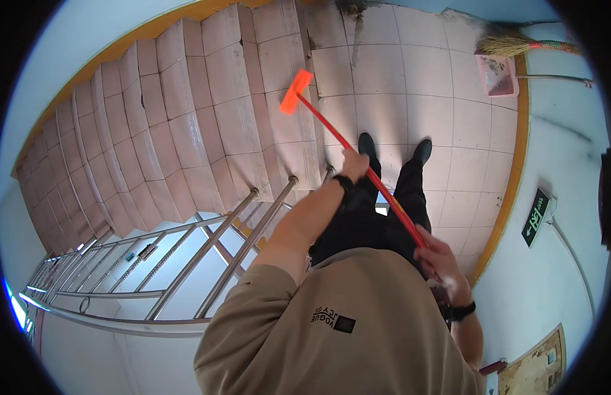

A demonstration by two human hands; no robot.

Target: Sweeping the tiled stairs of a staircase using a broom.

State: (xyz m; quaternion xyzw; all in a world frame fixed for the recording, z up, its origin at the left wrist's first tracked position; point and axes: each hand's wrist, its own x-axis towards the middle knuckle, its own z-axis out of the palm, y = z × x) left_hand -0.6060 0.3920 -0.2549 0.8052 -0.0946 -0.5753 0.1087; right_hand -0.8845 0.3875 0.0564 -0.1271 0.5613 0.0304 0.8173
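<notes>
Both of my hands are closed around the red pole (391, 201) of a long-handled floor brush or mop. Its flat, rectangular orange head (296, 92) lies at the far left end, over the lowest stair near the landing; whether it touches the tread I cannot tell. My left hand (355, 164) grips partway along the pole, in front of my legs. Near the upper end, by my right hip, my right hand (439, 257) is wrapped round it, slightly blurred. Bristles or cloth under the head are hidden.
Pinkish tiled stairs (177, 99) run off to the left, bordered by a metal railing (213, 234). My feet stand on the tiled landing (430, 72). At the far right are a straw broom (506, 45) and a pink dustpan (497, 76). A green exit sign (535, 217) is on the right wall.
</notes>
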